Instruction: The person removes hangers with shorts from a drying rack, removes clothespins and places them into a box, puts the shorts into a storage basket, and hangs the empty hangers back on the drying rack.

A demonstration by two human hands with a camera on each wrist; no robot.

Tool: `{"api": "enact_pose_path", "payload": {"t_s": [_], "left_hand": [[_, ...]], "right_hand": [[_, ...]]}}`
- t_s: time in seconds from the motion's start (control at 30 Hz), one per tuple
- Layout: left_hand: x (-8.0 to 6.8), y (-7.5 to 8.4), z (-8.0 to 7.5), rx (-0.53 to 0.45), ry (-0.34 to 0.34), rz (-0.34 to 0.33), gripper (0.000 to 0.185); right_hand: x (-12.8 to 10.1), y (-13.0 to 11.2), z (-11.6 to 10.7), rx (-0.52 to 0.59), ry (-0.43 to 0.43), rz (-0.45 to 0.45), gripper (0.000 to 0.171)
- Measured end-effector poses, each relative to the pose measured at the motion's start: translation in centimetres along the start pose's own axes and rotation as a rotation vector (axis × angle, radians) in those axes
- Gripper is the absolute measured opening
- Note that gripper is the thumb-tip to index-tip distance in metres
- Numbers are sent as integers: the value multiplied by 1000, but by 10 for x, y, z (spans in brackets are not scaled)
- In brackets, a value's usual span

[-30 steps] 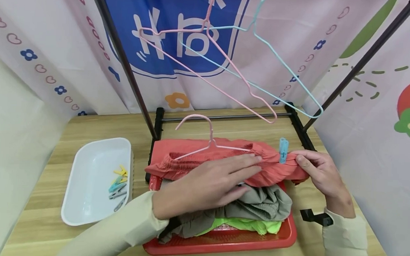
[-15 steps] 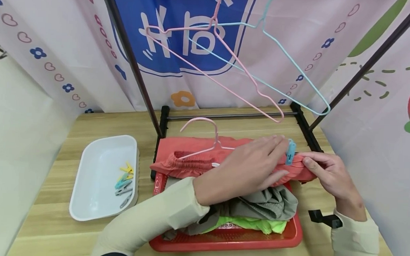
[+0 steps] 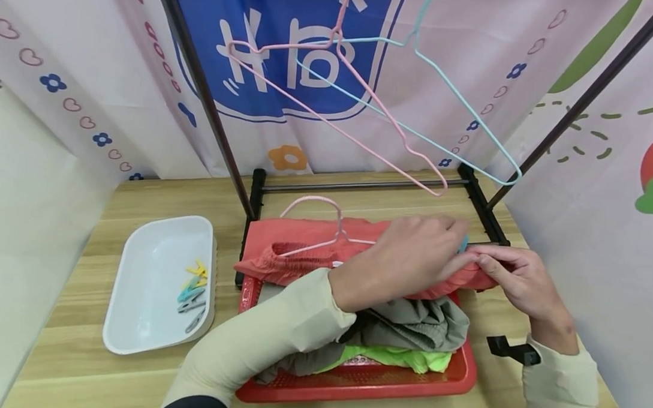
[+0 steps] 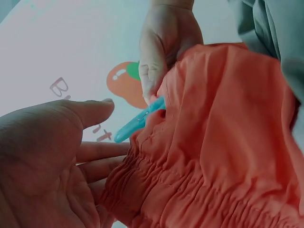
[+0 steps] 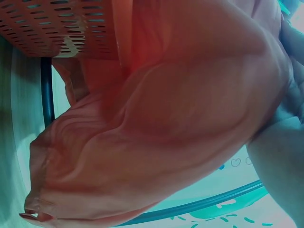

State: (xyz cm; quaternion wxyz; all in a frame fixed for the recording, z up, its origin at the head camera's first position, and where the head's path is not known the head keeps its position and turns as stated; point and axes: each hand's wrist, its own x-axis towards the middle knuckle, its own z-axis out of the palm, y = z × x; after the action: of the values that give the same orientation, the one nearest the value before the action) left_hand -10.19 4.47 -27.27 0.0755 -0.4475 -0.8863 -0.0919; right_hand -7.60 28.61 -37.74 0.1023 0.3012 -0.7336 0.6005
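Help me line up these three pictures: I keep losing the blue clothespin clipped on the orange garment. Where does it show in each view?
Head view: the blue clothespin peeks out right of centre, between the left hand and the right hand.
Left wrist view: the blue clothespin lies near the centre, on the gathered edge, by the right hand's fingers.
Right wrist view: not in it.
Shared landmark: the orange garment.

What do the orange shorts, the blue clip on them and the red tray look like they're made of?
Orange shorts: thin woven fabric, matte, with a gathered elastic waistband. Blue clip: smooth, slightly glossy, probably plastic. Red tray: rigid, likely moulded plastic, with a perforated floor and glossy rim.
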Motion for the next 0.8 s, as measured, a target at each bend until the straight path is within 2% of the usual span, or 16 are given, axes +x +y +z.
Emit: {"api": "enact_pose_path", "payload": {"t_s": [0.2, 0.37, 0.63, 0.8], "left_hand": [[2, 1, -3, -39, -36, 18, 33], [5, 2, -7, -94, -78, 13, 29], [8, -5, -3, -225, -73, -23, 30], [9, -5, -1, -274, -69, -19, 31]], "right_hand": [[-1, 0, 1, -50, -10, -6, 24], [-2, -1, 0, -136, -4, 9, 24], [-1, -6, 2, -287, -2, -1, 26], [0, -7, 1, -304, -25, -18, 23]]}}
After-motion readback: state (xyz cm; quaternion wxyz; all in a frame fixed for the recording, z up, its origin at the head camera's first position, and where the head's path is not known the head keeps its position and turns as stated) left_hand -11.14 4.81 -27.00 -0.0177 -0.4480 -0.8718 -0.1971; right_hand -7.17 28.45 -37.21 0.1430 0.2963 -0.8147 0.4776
